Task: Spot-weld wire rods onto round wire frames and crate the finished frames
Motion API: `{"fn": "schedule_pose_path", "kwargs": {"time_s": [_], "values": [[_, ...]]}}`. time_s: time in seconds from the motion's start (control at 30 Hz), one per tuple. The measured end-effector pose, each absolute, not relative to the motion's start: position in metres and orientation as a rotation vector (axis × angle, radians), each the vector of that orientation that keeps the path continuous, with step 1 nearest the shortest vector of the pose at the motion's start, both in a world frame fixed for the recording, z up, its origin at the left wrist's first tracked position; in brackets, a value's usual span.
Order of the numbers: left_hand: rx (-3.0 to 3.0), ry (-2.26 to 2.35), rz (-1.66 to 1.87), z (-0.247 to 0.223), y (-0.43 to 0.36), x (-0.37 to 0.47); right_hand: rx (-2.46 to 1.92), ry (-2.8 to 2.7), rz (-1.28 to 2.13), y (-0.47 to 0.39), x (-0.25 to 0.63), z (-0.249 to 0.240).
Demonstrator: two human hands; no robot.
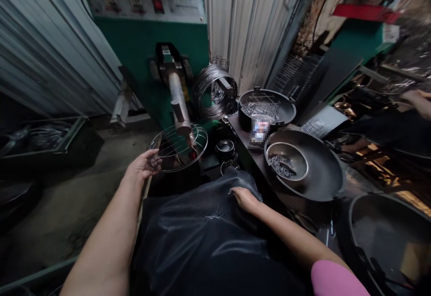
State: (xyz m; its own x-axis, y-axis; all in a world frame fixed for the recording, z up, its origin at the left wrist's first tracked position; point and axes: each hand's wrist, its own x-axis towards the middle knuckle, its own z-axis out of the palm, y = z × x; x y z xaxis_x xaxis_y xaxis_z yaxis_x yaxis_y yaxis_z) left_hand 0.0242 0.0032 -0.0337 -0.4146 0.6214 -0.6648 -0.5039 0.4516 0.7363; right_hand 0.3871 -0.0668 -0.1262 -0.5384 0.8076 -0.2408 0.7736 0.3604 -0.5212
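Observation:
My left hand (145,164) is closed on the left rim of a round wire rack (198,141), which sits at the arm of a green machine (134,45). Over the dark cloth on my lap (182,224), my right hand (245,199) has its fingers pinched together, with a small thin metal piece showing at the fingertips. A little pile of thin metal pieces (214,215) lies on that cloth, left of my right hand.
A wire coil (215,92) hangs behind the rack. On the right stand a black pan of wire parts (289,107), a large pan (326,166) holding a steel bowl (304,159), and another pan (380,224). Another person's hand (419,101) shows at far right.

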Motion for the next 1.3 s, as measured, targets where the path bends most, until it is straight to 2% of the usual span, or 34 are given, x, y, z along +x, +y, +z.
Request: {"fn": "schedule_pose_path", "kwargs": {"time_s": [0.1,0.43,0.53,0.7,0.97,1.07,1.3], "values": [[0.093,1.571,1.168,-0.03,0.004,0.027,-1.621,-2.6,0.971,-0.052,0.374,-0.121],[0.119,1.484,1.343,-0.03,0.003,0.036,-1.804,-2.42,0.93,-0.039,0.373,-0.117],[0.125,1.465,1.377,-0.033,0.004,0.036,-1.711,-2.333,1.097,-0.036,0.374,-0.109],[0.17,1.464,1.499,-0.036,0.006,0.038,-1.425,-1.738,1.63,-0.022,0.356,-0.077],[0.246,1.573,1.762,-0.03,-0.006,0.046,-1.034,-1.403,1.819,0.005,0.296,-0.029],[0.237,1.579,1.796,-0.029,-0.01,0.052,-0.992,-1.35,1.808,0.007,0.28,-0.024],[0.191,1.551,1.809,-0.032,-0.01,0.072,-0.909,-1.374,1.43,0.012,0.252,-0.043]]}}
